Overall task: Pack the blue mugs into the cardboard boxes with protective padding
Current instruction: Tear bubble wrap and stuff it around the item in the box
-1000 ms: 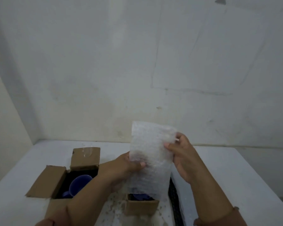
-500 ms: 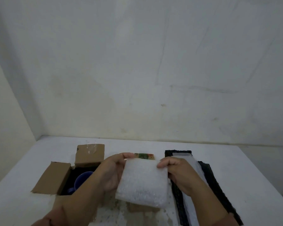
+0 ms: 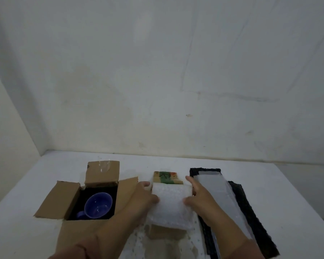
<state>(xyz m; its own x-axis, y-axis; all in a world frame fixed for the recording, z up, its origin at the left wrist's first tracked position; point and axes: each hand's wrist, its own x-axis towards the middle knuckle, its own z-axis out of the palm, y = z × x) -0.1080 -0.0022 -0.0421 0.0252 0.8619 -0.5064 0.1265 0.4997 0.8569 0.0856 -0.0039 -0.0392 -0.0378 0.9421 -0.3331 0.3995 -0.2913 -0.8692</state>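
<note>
While I work from the left edge of the bench to the right, this is how things lie.

Open box [image 3: 94,199]: sits toward the left of the bench, all flaps folded out, well apart from the back edge.

Blue mug [image 3: 98,205]: mouth up inside that box, handle toward me. I judge it heavy for its size, hard, glazed and slick, and apt to chip. It is best taken round the body or by the handle, not by the rim.

My left hand [image 3: 145,197]: closed on the left edge of the bubble wrap [image 3: 170,206], thumb on top, fingers curled under.

Bubble wrap: a folded pad held flat over the smaller box [image 3: 166,179] at the middle of the bench. It is light, soft and springy, so I judge it wants pinching at both edges or it will unfold.

Smaller box: only its printed back flap and a strip of its near wall show. Whether a mug is inside I cannot tell.

My right hand [image 3: 196,197]: gripping the right edge of the pad, thumb over.

Padding stack [image 3: 221,195]: pale sheet on black foam, just beside my right hand, running toward the near edge.
</note>
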